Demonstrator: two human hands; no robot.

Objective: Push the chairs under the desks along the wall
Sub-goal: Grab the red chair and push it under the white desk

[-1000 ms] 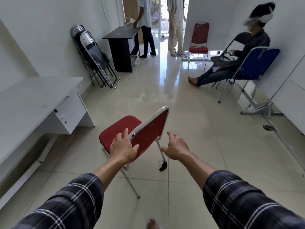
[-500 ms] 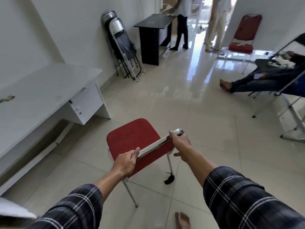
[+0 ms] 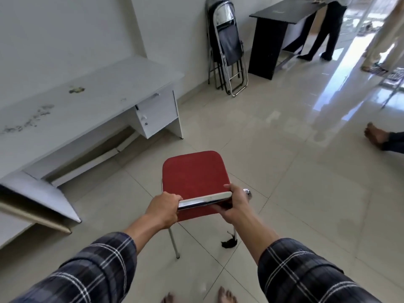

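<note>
Left hand (image 3: 162, 209) and right hand (image 3: 235, 204) curled round the chrome top rail (image 3: 203, 200) of the red chair (image 3: 193, 173), right of the white desk (image 3: 87, 95): stiff, probably light (slick metal), best held there.

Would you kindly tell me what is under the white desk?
Under the white desk hangs a drawer unit at its far end, with a low white panel behind the knee space. No chair shows; the tabletop covers the rest.

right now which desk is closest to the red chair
The white desk with the drawers, just left of the red chair. The black desk stands farther along the wall, past the folded chairs.
</note>
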